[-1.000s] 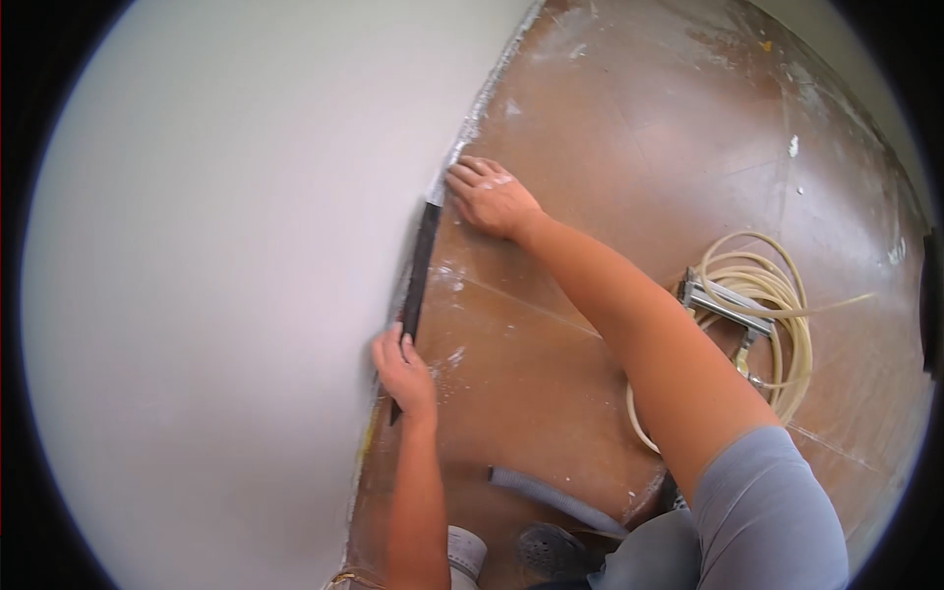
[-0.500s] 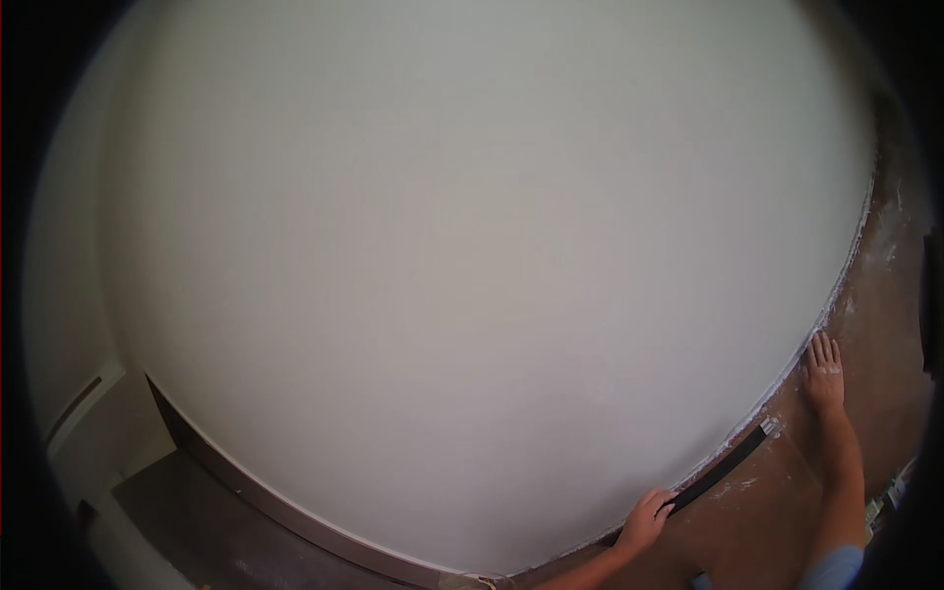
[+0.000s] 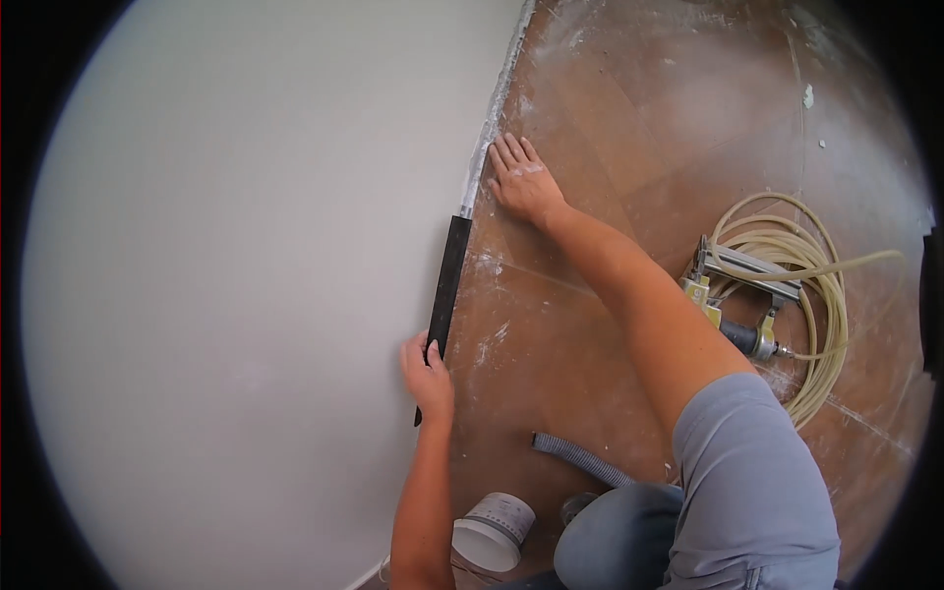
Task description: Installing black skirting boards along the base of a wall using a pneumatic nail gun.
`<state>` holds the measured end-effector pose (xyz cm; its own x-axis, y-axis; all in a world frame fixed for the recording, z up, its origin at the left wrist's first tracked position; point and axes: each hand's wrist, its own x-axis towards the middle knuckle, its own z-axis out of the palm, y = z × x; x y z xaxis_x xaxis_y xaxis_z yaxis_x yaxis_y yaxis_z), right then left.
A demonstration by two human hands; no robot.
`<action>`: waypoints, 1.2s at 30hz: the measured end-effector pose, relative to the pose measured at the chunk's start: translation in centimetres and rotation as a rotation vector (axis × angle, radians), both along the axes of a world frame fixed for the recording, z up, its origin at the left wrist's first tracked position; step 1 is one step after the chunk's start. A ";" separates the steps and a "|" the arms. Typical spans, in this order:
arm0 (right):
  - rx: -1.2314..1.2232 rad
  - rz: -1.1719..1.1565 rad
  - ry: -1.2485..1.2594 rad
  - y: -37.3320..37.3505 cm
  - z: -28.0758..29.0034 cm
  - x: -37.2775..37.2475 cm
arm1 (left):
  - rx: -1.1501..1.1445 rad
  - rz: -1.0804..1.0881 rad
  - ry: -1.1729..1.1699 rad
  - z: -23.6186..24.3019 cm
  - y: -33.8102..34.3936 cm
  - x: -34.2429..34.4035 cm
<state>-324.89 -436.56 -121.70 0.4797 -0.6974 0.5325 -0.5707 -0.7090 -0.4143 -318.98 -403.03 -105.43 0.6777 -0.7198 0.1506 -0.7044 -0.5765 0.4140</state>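
Note:
My left hand (image 3: 430, 382) is closed around the lower part of a long, narrow black bar (image 3: 449, 280). A silvery metal tip (image 3: 466, 204) shows at the bar's far end; I cannot make out its exact kind. The bar lies along the line where the white wall (image 3: 246, 246) meets the brown floor (image 3: 580, 246), its tip at a strip of whitish filler (image 3: 490, 113). Just beyond the tip, my right hand (image 3: 528, 184) lies flat on the floor, fingers stretched toward the filler, with white smears on its back. It holds nothing.
To the right lies an air nailer (image 3: 752, 285) with a coiled, cream-coloured hose (image 3: 831, 344). A white bucket (image 3: 492, 531) lies tipped near my left forearm. A grey corrugated hose (image 3: 585, 459) runs beside my knee (image 3: 615, 539). White flecks and smears mark the floor.
The view has swung right and down, bringing the nailer, bucket and grey hose into sight. My left hand still grips the black bar; my right hand stays flat on the floor by the wall.

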 end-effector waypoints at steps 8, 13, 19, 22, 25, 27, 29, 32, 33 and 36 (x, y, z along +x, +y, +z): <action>0.140 0.095 0.038 0.6 2.5 -1.1 | -0.041 -0.096 -0.149 -6.4 -6.6 2.0; 0.020 0.247 -0.006 0.6 2.2 -0.7 | -0.070 -0.114 -0.227 -8.7 -9.3 3.0; 0.030 0.346 -0.011 0.5 1.8 -0.6 | -0.028 -0.212 -0.543 -9.6 -9.4 3.8; 0.068 0.368 0.025 0.6 1.9 -1.1 | 0.015 -0.189 -0.725 -9.6 -9.4 2.9; 0.071 0.393 0.045 0.6 2.1 -0.7 | 0.061 -0.303 -0.680 -10.2 -9.3 3.0; 0.067 0.402 0.051 0.6 2.0 -0.7 | 0.080 -0.369 -0.570 -10.8 -9.7 3.0; 0.071 0.408 0.047 0.6 1.8 -0.9 | 0.079 -0.335 -0.528 -11.5 -10.7 3.0; 0.083 0.419 0.076 0.7 1.7 -1.0 | 0.066 -0.266 -0.423 -12.4 -11.8 2.1; 0.079 0.422 0.080 0.6 1.7 -0.9 | 0.054 -0.230 -0.361 -12.6 -12.2 1.7; 0.088 0.432 0.071 0.6 1.8 -0.8 | -0.035 -0.148 -0.405 -12.8 -13.8 1.0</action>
